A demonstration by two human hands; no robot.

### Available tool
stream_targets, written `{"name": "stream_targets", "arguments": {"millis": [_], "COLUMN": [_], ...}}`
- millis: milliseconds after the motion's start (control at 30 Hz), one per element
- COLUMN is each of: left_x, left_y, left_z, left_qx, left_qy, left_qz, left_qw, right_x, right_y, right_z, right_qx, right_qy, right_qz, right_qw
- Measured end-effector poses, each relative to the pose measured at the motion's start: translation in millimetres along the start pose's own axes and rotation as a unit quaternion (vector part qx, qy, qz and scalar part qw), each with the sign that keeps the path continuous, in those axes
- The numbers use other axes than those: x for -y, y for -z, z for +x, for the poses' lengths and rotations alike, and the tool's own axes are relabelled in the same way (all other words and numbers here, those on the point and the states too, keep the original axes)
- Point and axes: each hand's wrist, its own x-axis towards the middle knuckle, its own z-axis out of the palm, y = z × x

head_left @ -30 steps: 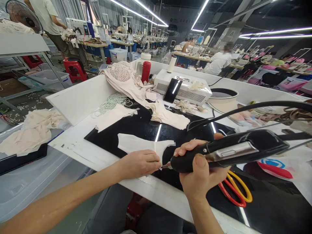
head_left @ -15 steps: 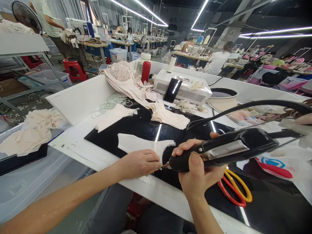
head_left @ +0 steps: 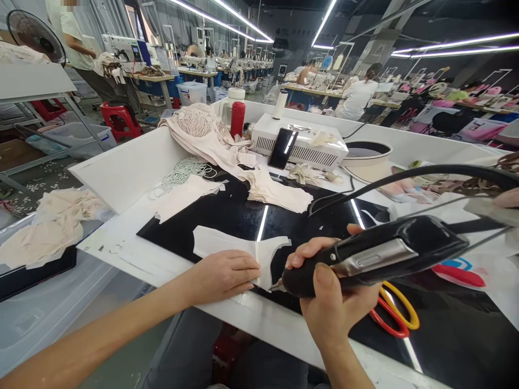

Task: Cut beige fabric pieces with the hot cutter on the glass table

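Note:
A white fabric piece (head_left: 227, 241) with a seam down it lies flat on the black board (head_left: 239, 213) near its front edge. My left hand (head_left: 227, 274) rests palm down on the fabric's front part, fingers together and fingertips at the seam; nothing is gripped in it. My right hand (head_left: 334, 300) is wrapped round a black handheld tool (head_left: 377, 254) with a metal lever and a cable at its rear. The tool's pointed metal tip is at the fabric's lower right corner. Scissors (head_left: 395, 310) with red and yellow handles lie beside my right hand.
Cream fabric pieces (head_left: 279, 190) and green cord (head_left: 188, 172) lie farther back. Behind them stand a phone (head_left: 283, 148), a white vented box (head_left: 300, 141) and a red bottle (head_left: 237, 120). The black cable (head_left: 409, 172) arches over the right side. People sit and stand in the background.
My left hand has slid slightly left along the fabric. The tool tip has moved a little down, to the fabric's lower right corner, and the whole view has shifted slightly.

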Motion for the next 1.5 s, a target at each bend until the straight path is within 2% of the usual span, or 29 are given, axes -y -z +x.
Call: {"name": "stream_targets", "arguments": {"millis": [100,200,267,367,467,600,767,900,1233,1333,1500], "left_x": [-9,-17,-21,-20,-17,-11,-6,-5,-8,-7,-3], "left_y": [5.0,12.9,18.1,21.1,15.4,-1.3,-22.9,-34.2,-46.6,-48.4,-37.8], "left_z": [-2,-4,-3,5,20,45,67,77,84,83,79], "left_qx": [0.019,0.046,0.053,0.034,0.011,-0.011,0.019,0.028,0.018,0.010,-0.050], "left_qy": [0.000,0.012,0.017,0.024,0.033,0.035,0.042,0.029,0.006,0.010,0.099], "left_qz": [-0.018,-0.042,-0.043,-0.016,0.014,0.034,0.080,0.128,0.214,0.184,0.057], "left_qw": [1.000,0.998,0.998,0.999,0.999,0.999,0.996,0.991,0.977,0.983,0.992], "right_x": [7,13,13,6,-7,-24,-32,-31,-30,-32,-36], "right_y": [0,6,13,25,33,37,32,28,29,30,32], "right_z": [-5,1,14,40,60,65,61,62,64,64,64], "right_qx": [0.011,0.026,-0.003,-0.074,-0.090,-0.064,-0.049,-0.040,-0.016,-0.017,-0.036], "right_qy": [-0.025,-0.013,0.012,0.039,0.048,0.044,0.032,0.029,0.025,0.022,0.010], "right_qz": [0.010,0.010,-0.006,-0.020,-0.019,-0.025,-0.033,-0.044,-0.052,-0.056,-0.077], "right_qw": [1.000,1.000,1.000,0.996,0.995,0.997,0.998,0.998,0.998,0.998,0.996]}}
